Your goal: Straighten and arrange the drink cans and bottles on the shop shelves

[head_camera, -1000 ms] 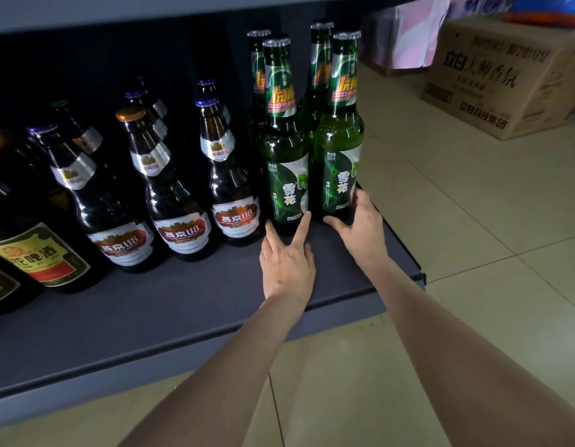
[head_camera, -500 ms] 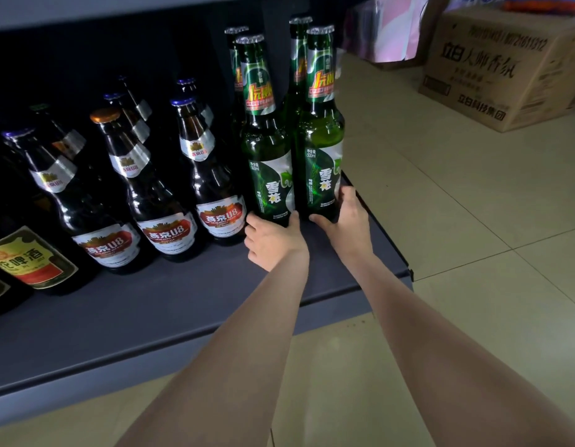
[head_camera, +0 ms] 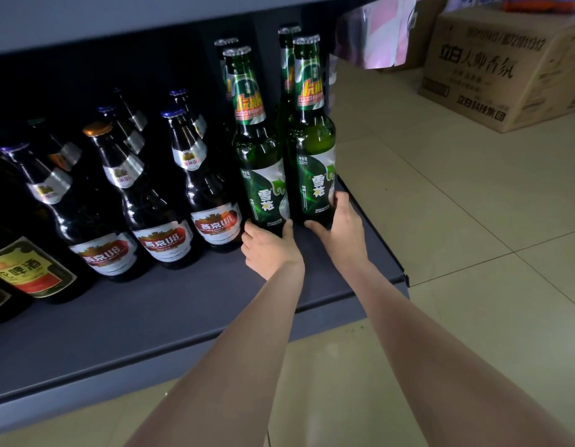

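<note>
Tile floor (head_camera: pixel 473 253), pale beige with thin grout lines, ran right of the shelving. Cardboard box (head_camera: pixel 502 69) sat on the floor at upper right, black Chinese print on its front and side. Pink-and-white pack (head_camera: pixel 381 33) lay just left of the box, glossy, too blurred to read. Blue and orange items (head_camera: pixel 537 1) sat on top of the box, cut off by the frame edge.

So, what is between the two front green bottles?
Nothing: in the head view only a narrow dark gap separates the left green bottle and the right green bottle.
</note>
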`<action>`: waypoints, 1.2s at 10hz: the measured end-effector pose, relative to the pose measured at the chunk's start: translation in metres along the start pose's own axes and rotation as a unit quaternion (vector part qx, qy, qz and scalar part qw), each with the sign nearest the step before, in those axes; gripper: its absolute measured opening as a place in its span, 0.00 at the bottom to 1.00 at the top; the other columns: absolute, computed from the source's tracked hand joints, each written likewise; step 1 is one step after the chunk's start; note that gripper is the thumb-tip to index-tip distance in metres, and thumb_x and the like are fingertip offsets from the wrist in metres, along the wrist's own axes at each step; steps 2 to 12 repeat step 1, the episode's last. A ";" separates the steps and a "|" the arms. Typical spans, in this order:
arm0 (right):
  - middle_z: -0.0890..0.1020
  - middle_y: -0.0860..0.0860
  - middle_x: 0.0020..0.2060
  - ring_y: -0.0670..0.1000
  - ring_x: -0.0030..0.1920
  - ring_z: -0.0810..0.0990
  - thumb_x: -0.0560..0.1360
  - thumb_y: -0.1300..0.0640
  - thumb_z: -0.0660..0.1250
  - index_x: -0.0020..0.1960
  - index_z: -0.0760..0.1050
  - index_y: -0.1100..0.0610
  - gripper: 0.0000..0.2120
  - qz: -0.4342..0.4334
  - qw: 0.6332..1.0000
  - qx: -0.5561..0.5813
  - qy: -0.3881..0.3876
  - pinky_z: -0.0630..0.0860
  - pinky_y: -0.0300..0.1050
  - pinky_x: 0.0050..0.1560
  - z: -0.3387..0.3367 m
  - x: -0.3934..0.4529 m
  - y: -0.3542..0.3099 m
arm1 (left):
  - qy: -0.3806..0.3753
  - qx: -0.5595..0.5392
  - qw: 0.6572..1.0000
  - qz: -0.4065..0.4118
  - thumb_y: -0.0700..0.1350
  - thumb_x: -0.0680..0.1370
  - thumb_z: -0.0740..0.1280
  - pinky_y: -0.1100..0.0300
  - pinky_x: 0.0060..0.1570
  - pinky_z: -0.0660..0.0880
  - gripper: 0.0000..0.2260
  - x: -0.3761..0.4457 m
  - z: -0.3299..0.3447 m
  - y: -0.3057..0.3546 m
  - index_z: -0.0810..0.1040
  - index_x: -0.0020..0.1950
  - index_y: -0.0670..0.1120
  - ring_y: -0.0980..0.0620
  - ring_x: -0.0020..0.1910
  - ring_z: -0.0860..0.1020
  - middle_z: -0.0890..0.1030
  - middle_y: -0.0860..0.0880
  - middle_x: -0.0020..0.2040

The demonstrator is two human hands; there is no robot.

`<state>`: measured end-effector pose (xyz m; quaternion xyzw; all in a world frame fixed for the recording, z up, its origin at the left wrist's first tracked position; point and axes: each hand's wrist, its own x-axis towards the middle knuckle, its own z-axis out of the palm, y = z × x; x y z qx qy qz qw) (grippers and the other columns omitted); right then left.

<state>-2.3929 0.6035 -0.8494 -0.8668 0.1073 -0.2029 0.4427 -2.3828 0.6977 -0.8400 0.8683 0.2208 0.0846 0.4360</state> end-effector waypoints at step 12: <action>0.72 0.56 0.66 0.56 0.67 0.69 0.72 0.56 0.71 0.70 0.60 0.61 0.33 0.035 0.999 -0.012 -0.019 0.63 0.54 0.69 -0.004 -0.009 -0.002 | -0.067 -0.017 0.997 0.036 0.48 0.73 0.70 0.53 0.65 0.62 0.31 -0.006 -0.017 -0.014 0.61 0.70 0.39 0.43 0.67 0.65 0.68 0.42 0.67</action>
